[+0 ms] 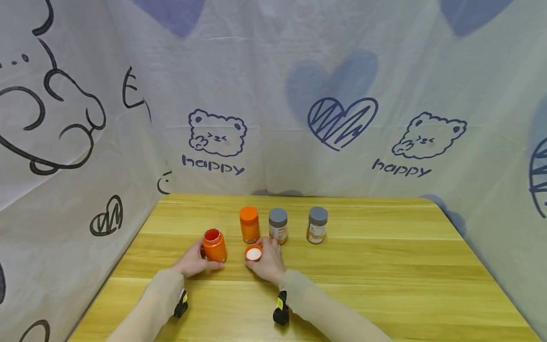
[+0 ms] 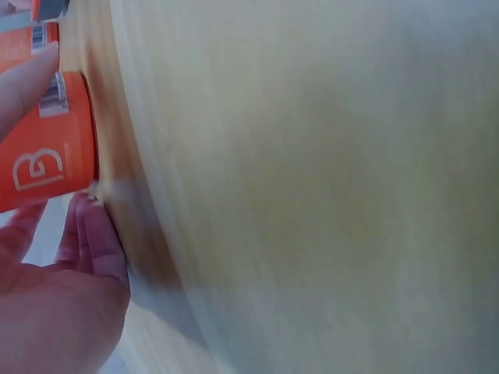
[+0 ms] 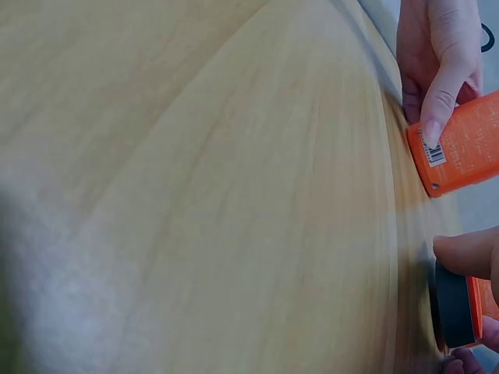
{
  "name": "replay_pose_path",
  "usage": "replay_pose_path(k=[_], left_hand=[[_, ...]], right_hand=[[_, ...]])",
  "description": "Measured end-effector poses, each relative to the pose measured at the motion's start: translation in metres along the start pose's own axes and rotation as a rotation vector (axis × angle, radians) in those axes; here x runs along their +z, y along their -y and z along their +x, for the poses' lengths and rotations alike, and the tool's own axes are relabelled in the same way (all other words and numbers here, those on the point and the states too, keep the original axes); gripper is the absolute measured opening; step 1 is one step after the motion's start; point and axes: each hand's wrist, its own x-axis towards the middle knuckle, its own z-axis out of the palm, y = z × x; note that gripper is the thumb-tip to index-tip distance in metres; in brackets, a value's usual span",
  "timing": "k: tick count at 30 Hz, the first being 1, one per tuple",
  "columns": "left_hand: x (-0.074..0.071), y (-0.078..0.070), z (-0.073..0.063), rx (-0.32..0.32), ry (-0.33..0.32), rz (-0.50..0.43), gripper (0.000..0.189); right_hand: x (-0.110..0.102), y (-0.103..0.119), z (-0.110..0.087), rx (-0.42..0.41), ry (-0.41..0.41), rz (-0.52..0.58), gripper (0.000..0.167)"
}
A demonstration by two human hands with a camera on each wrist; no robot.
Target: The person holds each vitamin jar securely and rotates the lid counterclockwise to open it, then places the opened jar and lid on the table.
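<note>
My left hand holds an uncapped orange bottle, its thumb along the near side and fingers behind. The bottle's mouth faces up and shows a red-orange inside. In the left wrist view the bottle leans slightly, its base close to the tabletop. To its right, my right hand grips an upturned cap with an orange rim and white inside. Seen from the right wrist, that cap has a dark grey part against the table, between thumb and fingers.
Behind the hands stand an orange bottle with an orange lid, a grey-lidded bottle partly hidden by the right hand, and another grey-lidded bottle to the right. The wooden table meets a printed cloth at its back.
</note>
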Motion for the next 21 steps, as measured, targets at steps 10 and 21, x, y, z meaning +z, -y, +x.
replay_pose_path(k=[10, 21], left_hand=[[-0.009, 0.006, 0.002, -0.043, 0.029, 0.01, 0.072], [-0.01, -0.004, -0.003, -0.075, 0.028, 0.033, 0.063]], right_hand=[[-0.002, 0.0, -0.001, -0.016, 0.014, -0.016, 0.057], [-0.009, -0.003, 0.0, -0.044, 0.052, -0.036, 0.057]])
